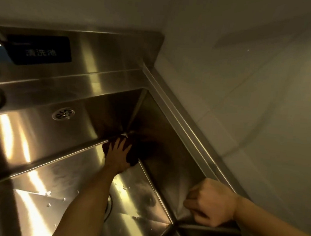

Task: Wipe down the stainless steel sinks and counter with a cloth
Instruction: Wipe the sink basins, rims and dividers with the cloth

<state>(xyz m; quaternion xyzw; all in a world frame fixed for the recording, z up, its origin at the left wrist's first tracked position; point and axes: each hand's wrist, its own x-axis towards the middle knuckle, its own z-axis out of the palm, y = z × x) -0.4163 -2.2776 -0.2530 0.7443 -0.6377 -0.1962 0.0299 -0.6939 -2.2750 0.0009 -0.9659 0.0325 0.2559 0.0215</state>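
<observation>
Your left arm stretched forward and down, left hand (118, 153) flat with fingers spread on the cloth (132, 159), right hand (212, 203) nearer you, fingers curled over the sink rim (179, 127)

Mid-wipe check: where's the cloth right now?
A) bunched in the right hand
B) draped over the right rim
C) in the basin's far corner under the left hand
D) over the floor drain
C: the left hand presses the dark cloth into the basin's far corner, while the right hand only grips the sink rim.
</observation>
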